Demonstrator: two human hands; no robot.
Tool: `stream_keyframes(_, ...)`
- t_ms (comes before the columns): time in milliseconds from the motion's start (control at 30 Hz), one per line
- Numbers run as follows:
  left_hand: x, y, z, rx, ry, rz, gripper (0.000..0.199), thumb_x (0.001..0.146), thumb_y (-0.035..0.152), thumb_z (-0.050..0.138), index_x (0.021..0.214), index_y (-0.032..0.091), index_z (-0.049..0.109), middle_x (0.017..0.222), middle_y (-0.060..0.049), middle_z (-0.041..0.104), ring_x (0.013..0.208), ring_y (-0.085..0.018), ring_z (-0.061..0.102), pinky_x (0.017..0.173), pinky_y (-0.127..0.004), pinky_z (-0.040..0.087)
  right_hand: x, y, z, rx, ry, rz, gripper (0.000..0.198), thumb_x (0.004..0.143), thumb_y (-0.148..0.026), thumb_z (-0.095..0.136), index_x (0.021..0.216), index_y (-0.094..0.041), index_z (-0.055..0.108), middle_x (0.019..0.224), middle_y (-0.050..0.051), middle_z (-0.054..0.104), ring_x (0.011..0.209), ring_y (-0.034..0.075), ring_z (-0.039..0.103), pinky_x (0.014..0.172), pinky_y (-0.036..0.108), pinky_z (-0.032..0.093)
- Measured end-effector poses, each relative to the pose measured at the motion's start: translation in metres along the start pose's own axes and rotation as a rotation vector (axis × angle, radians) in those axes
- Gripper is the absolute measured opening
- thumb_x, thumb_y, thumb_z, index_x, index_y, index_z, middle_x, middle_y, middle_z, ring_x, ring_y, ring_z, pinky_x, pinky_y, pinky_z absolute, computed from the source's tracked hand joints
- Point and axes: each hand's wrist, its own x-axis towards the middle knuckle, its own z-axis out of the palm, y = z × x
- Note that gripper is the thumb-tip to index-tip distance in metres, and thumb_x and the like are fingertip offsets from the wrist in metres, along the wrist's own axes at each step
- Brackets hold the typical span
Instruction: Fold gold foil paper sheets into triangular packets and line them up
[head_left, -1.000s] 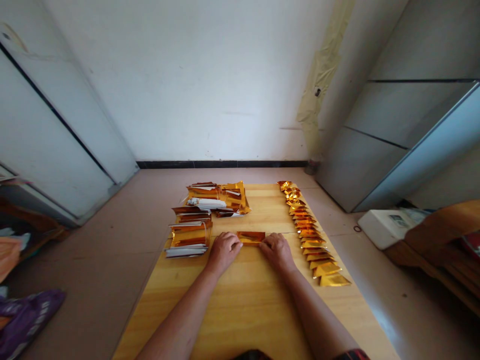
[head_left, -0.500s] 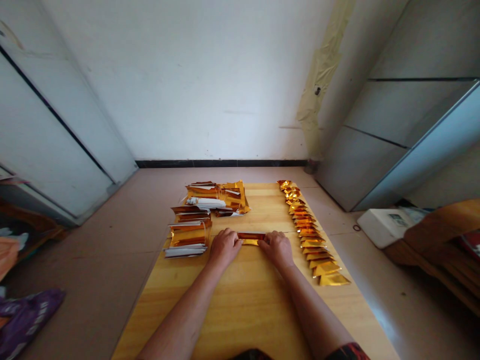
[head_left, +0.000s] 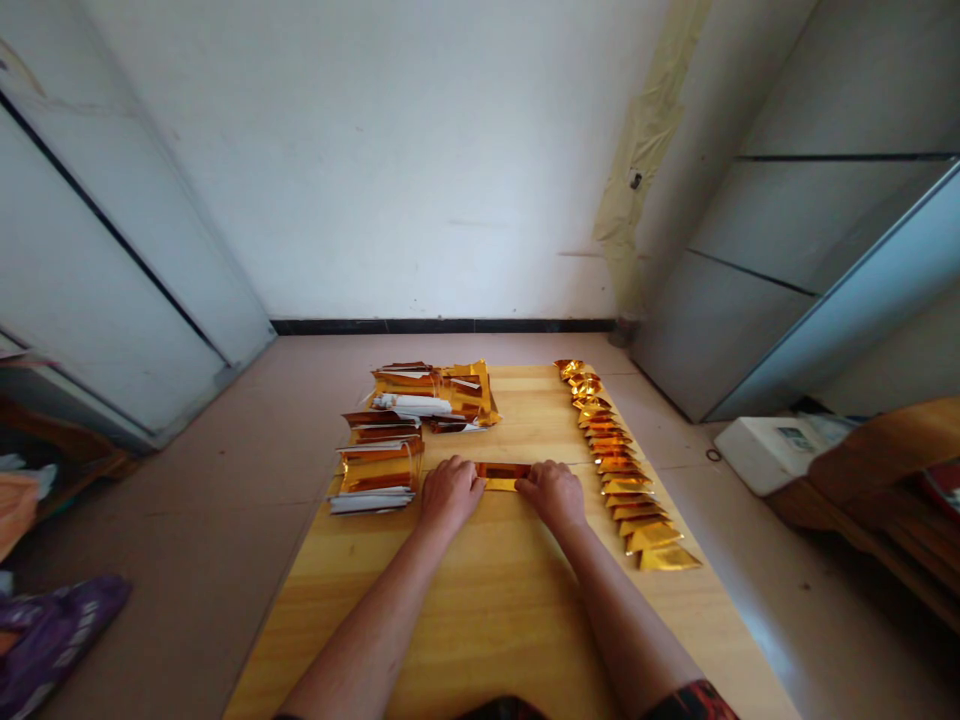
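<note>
The strip of gold foil (head_left: 504,484) lies crosswise between the two hands, roughly midway between the worktop's left and right edges and nearer its far edge than the near one. Its near side shows a brighter folded band. The left hand (head_left: 451,490) pinches the strip's left end, thumb against curled fingers; the right hand (head_left: 552,492) does the same at the right end, both nearly closed. Just left of the left hand, a banded stack of foil sheets (head_left: 379,468) sits at the left edge of the worktop (head_left: 495,610). Beyond it, a second pile of foil (head_left: 469,392) with a white roll (head_left: 414,405) occupies the far left corner. Right of the right hand, apart from it, folded gold pieces (head_left: 628,488) line the right edge, overlapping, from the far corner towards the person.
</note>
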Motion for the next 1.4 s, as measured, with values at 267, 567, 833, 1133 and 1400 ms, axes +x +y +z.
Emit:
stream_keyframes(267, -0.005, 0.006, 0.000, 0.025, 0.049, -0.019, 0.008, 0.082, 0.026, 0.056, 0.077, 0.019, 0.057, 0.081, -0.004, 0.059, 0.082, -0.019, 0.054, 0.070, -0.029, 0.037, -0.003, -0.002, -0.001, -0.026, -0.001, 0.033, 0.021, 0.078, -0.039, 0.060, 0.072, -0.020, 0.065, 0.080, 0.006, 0.065, 0.079, 0.019, 0.058, 0.060, 0.026, 0.033)
stream_keyframes(567, -0.011, 0.008, 0.012, -0.006, 0.154, 0.213, 0.013, 0.086, 0.014, 0.049, 0.081, 0.021, 0.060, 0.087, -0.006, 0.057, 0.089, -0.021, 0.049, 0.076, -0.034, 0.037, -0.005, 0.002, 0.007, 0.052, 0.103, -0.118, 0.005, 0.083, -0.024, 0.057, 0.085, -0.020, 0.060, 0.086, 0.003, 0.061, 0.082, 0.016, 0.054, 0.067, 0.024, 0.033)
stream_keyframes(833, -0.015, 0.003, 0.022, 0.015, 0.138, 0.392, 0.020, 0.085, 0.008, 0.046, 0.077, 0.020, 0.060, 0.082, -0.005, 0.057, 0.084, -0.020, 0.050, 0.075, -0.032, 0.042, 0.000, -0.012, 0.018, 0.092, 0.050, -0.314, 0.019, 0.083, -0.008, 0.049, 0.080, -0.020, 0.063, 0.084, 0.004, 0.062, 0.081, 0.014, 0.055, 0.070, 0.022, 0.037)
stream_keyframes(1133, -0.025, 0.004, 0.017, 0.043, 0.102, 0.372, 0.019, 0.088, 0.014, 0.046, 0.094, 0.020, 0.062, 0.089, -0.006, 0.060, 0.087, -0.020, 0.053, 0.075, -0.032, 0.042, 0.003, -0.032, 0.006, 0.033, -0.011, -0.027, 0.014, 0.081, -0.033, 0.058, 0.081, -0.020, 0.064, 0.085, 0.005, 0.063, 0.080, 0.017, 0.059, 0.065, 0.025, 0.037)
stream_keyframes(1400, -0.028, 0.006, 0.014, 0.023, 0.097, 0.361, 0.025, 0.085, 0.010, 0.046, 0.100, 0.021, 0.062, 0.098, -0.006, 0.063, 0.090, -0.021, 0.054, 0.076, -0.033, 0.042, 0.008, -0.037, -0.004, 0.045, -0.116, 0.081, 0.016, 0.078, -0.029, 0.056, 0.086, -0.019, 0.065, 0.090, 0.008, 0.066, 0.084, 0.020, 0.062, 0.064, 0.026, 0.039)
